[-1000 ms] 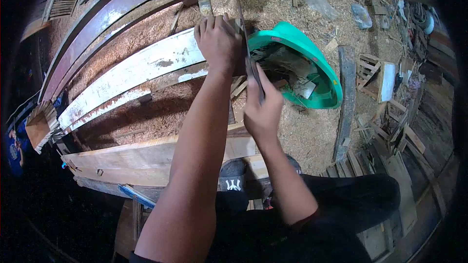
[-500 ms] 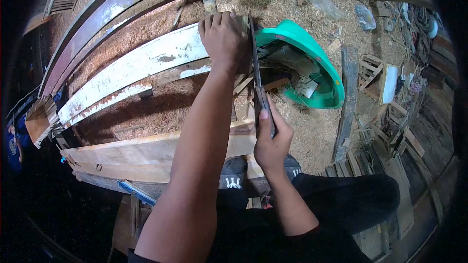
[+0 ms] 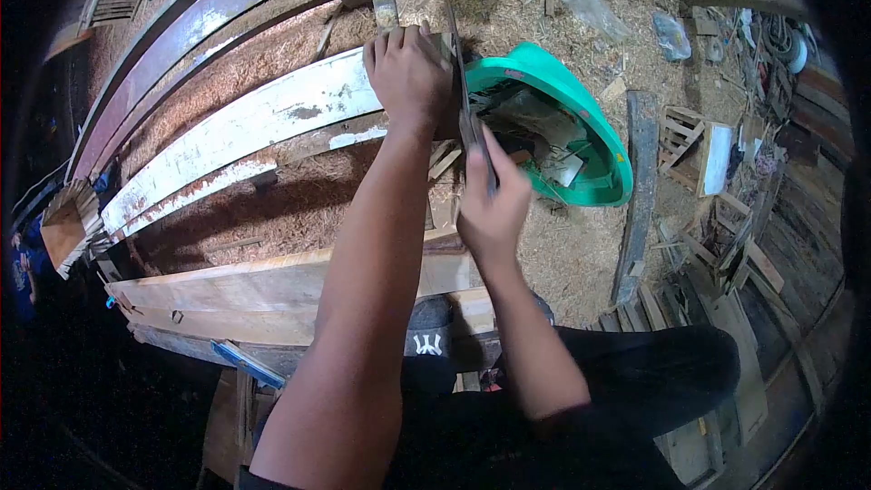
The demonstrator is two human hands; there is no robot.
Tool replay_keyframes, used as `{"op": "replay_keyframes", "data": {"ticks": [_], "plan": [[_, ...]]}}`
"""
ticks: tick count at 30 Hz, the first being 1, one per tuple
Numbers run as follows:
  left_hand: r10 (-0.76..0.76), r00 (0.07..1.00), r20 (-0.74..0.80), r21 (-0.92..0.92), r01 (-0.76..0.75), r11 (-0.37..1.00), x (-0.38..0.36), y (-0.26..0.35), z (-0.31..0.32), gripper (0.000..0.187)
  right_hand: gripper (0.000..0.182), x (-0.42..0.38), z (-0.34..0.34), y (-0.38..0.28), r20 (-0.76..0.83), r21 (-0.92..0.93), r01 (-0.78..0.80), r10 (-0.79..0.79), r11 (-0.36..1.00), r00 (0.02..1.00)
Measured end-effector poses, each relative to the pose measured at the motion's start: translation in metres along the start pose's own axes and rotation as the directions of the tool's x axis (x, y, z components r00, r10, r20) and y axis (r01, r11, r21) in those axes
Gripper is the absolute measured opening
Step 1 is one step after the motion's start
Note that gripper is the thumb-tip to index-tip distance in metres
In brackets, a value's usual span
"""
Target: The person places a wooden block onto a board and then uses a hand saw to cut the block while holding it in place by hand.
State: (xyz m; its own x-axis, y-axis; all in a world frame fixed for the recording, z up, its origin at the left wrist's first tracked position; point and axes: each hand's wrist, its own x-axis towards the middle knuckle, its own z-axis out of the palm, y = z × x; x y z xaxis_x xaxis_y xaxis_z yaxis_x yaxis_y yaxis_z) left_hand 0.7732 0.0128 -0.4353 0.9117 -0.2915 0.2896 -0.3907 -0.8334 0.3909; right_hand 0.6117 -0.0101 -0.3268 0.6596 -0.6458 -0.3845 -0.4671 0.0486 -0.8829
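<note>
My left hand is closed over the right end of a long, white-painted wooden plank, its fingers wrapped over the far edge. My right hand grips the handle of a handsaw, which I see almost edge-on. The blade runs along the plank's end, just right of my left hand, and its tip points away from me. Beyond the saw, a green plastic tub lies tilted with scraps inside. Whether the teeth are in the wood is hidden.
Reddish-brown beams lie at the upper left. A pale board crosses in front of my feet. On the right are a dark wooden beam, a slatted wood piece and plastic bags. Wood shavings cover the ground. A person shows at far left.
My right hand has pushed the saw forward, away from me, so its tip reaches farther past the plank. My left hand keeps its hold, and the whole view has shifted slightly.
</note>
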Motion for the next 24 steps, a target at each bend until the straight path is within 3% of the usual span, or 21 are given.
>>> {"op": "replay_keyframes", "data": {"ticks": [1,3,5,9,11,14,17,23,24], "plan": [[-0.014,1.0,0.012,-0.01,0.014,1.0,-0.001,0.0,0.001,0.021,0.044,0.01,0.004,-0.001,0.025,0.015,-0.079,0.079,0.997,0.997],[-0.005,1.0,-0.002,-0.005,0.005,1.0,0.0,-0.002,0.002,0.022,0.046,-0.011,0.002,0.002,0.062,-0.03,-0.014,0.016,0.999,0.998],[0.006,1.0,-0.021,-0.01,-0.007,1.0,0.003,0.0,0.004,0.022,0.045,-0.055,-0.01,0.019,-0.079,-0.008,0.146,-0.146,0.989,0.986],[0.024,0.998,-0.054,0.007,-0.024,1.0,-0.001,-0.002,0.002,0.022,0.043,-0.06,-0.024,0.015,-0.069,-0.094,0.135,-0.142,0.986,0.987],[0.003,0.999,-0.035,0.0,-0.003,1.0,0.0,0.001,0.004,0.023,0.043,-0.009,-0.021,-0.008,0.115,-0.031,-0.072,0.075,0.997,0.991],[-0.02,0.999,-0.043,-0.004,0.02,1.0,0.0,0.001,0.006,0.022,0.046,-0.019,-0.004,0.001,0.04,-0.029,0.02,-0.019,0.999,0.999],[0.011,1.0,-0.017,0.026,-0.01,1.0,-0.002,-0.003,0.003,0.021,0.046,-0.084,-0.02,0.027,-0.052,0.012,0.093,-0.092,0.996,0.994],[-0.001,0.999,-0.039,0.01,0.001,1.0,-0.001,0.0,0.004,0.019,0.046,-0.016,-0.009,0.003,0.009,-0.024,-0.009,0.009,1.0,1.0],[0.003,0.999,-0.036,0.008,-0.003,1.0,0.0,0.0,0.005,0.019,0.045,-0.021,-0.009,0.002,0.034,-0.003,-0.105,0.105,0.994,0.994]]}}
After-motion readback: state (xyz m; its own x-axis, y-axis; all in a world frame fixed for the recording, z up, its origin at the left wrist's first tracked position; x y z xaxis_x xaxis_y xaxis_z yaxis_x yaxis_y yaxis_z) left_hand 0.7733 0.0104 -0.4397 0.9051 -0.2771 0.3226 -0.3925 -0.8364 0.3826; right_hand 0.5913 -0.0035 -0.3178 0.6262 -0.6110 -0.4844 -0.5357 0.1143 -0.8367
